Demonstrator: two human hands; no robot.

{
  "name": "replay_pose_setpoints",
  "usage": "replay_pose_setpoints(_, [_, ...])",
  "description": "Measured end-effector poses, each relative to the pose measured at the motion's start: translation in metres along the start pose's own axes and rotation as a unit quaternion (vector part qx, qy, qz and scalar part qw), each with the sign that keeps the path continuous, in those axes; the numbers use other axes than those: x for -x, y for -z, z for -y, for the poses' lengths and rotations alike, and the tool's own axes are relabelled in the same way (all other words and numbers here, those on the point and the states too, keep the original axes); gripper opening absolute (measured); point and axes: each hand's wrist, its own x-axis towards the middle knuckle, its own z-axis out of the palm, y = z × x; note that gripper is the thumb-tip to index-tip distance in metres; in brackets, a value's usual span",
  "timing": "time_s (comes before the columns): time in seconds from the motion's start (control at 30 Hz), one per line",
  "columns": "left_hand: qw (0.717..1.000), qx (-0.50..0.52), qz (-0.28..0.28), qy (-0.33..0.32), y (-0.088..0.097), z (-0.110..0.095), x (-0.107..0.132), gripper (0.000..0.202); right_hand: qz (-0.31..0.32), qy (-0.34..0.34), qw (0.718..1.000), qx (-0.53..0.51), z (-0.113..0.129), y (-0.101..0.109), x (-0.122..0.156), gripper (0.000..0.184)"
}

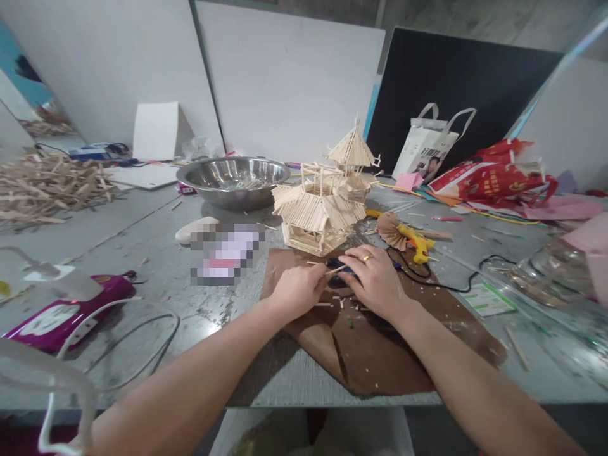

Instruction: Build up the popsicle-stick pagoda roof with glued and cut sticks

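Both hands meet over a brown sheet (403, 354) on the table. My left hand (299, 291) is closed, its thumb and fingers pinching one end of a thin wooden stick (336, 270). The stick's other end is pinched by my right hand (377, 282), which wears a ring. Partly hidden under the fingers lies a dark blue tool (334, 262); its kind cannot be made out. Short stick offcuts (324, 304) are scattered below the hands. Just beyond stands a stick-built pavilion model (316, 218) with an open top, and behind it a model with a pointed roof (354, 149).
A steel basin (232, 183) and a stick pile (52, 183) are at the back left. A yellow glue gun (418, 244) with a black cord lies right of the models. On the left is a purple power strip (71, 310) with a white cable. A water container (546, 272) stands right.
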Motion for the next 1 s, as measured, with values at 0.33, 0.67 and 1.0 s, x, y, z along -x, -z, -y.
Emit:
replay_pose_setpoints(0.33, [0.998,-0.040,0.031,-0.023,0.001,-0.007,0.002,0.033,0.083,-0.012,0.996,0.039,0.000,-0.009,0.002,0.033])
replay_pose_setpoints(0.67, [0.999,-0.026,0.033,-0.003,0.004,-0.008,0.003,0.029,0.116,-0.090,0.986,0.074,0.014,-0.003,0.004,0.030])
replay_pose_setpoints(1.0, [0.999,-0.046,0.027,0.001,-0.002,-0.008,0.005,0.030,0.111,-0.110,0.983,0.094,0.018,-0.006,0.007,0.030])
